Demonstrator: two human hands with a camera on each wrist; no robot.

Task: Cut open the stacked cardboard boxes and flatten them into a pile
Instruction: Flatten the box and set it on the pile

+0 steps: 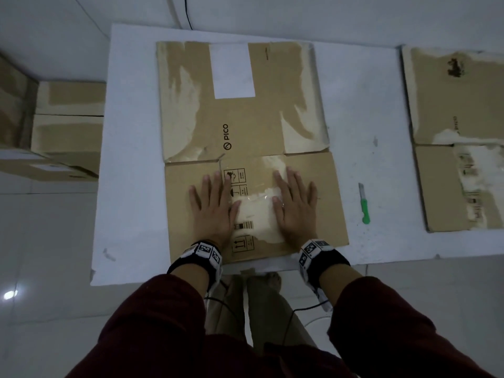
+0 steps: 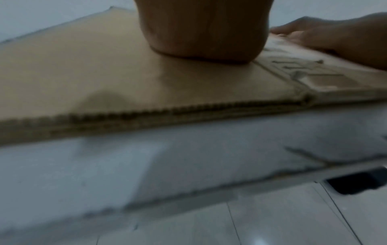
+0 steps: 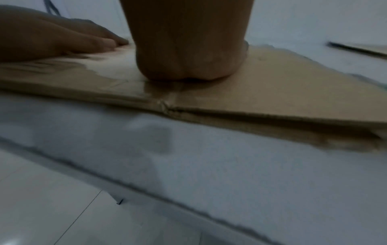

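White board (image 1: 131, 132) on pale tiles carries the flattened PICO carton (image 1: 245, 126) at frame centre. My left hand (image 1: 211, 208) and right hand (image 1: 296, 207) lie flat, fingers spread, on its lower panel; I should press evenly along the crease, well clear of the green-handled knife (image 1: 364, 204) at right.

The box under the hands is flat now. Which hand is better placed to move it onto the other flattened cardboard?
Probably the right hand. The other flattened cardboard lies on its side of the flattened box, past the green-handled knife. The left hand presses on the far side.
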